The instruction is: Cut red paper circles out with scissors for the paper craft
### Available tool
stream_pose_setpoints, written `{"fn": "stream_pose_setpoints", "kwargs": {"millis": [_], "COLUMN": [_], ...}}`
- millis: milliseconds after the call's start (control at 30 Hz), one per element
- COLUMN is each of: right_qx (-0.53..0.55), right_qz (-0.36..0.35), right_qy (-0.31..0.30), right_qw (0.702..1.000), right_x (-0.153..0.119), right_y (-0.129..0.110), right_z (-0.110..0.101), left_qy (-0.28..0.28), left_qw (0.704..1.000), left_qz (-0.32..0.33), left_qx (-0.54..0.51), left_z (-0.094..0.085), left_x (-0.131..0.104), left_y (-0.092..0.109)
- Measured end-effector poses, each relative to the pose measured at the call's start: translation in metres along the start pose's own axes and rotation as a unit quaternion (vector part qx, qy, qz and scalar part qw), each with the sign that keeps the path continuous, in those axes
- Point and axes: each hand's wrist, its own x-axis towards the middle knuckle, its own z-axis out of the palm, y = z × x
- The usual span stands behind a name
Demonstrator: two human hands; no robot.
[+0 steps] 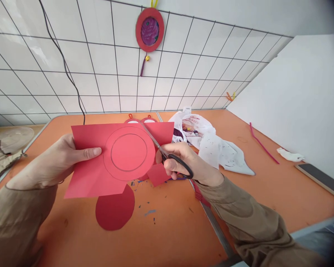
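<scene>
A sheet of red paper (89,174) with two drawn rings is held up above the orange table, its left edge pinched by my left hand (72,155), thumb on top. Part of the outer ring's right side is cut along its curve. My right hand (180,159) grips black-handled scissors (185,168), whose blades lie at the paper's upper right, beside the outer ring. Below the sheet a dark red paper disc (115,209) rests on the table, partly covered. A small red paper scrap (158,174) lies under the scissors.
White plastic bags (211,137) sit behind my right hand. A round red ornament (149,29) hangs on the tiled wall. At the right are a purple-red strip (263,144), a crumpled white tissue (290,154) and a dark flat object (322,180). A black cable runs down the wall.
</scene>
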Motion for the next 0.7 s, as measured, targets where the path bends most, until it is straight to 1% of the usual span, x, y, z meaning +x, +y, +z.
{"fn": "stream_pose_setpoints", "kwargs": {"millis": [233,433,700], "right_qx": [-0.008,0.007,0.036], "right_qz": [0.009,0.013,-0.001], "right_qy": [0.005,0.0,-0.046], "right_qw": [1.0,1.0,0.998], "right_x": [-0.001,-0.0014,-0.0011], "right_y": [-0.0018,-0.002,0.0042], "right_z": [0.0025,0.0028,0.001], "left_qy": [0.002,0.0,0.007], "left_qw": [1.0,1.0,1.0], "left_qz": [-0.001,0.001,0.01], "left_qx": [-0.015,-0.014,-0.011], "left_z": [-0.0011,-0.0033,-0.0008], "left_x": [-0.0024,-0.0026,-0.0036], "left_y": [-0.0001,-0.001,0.0024]}}
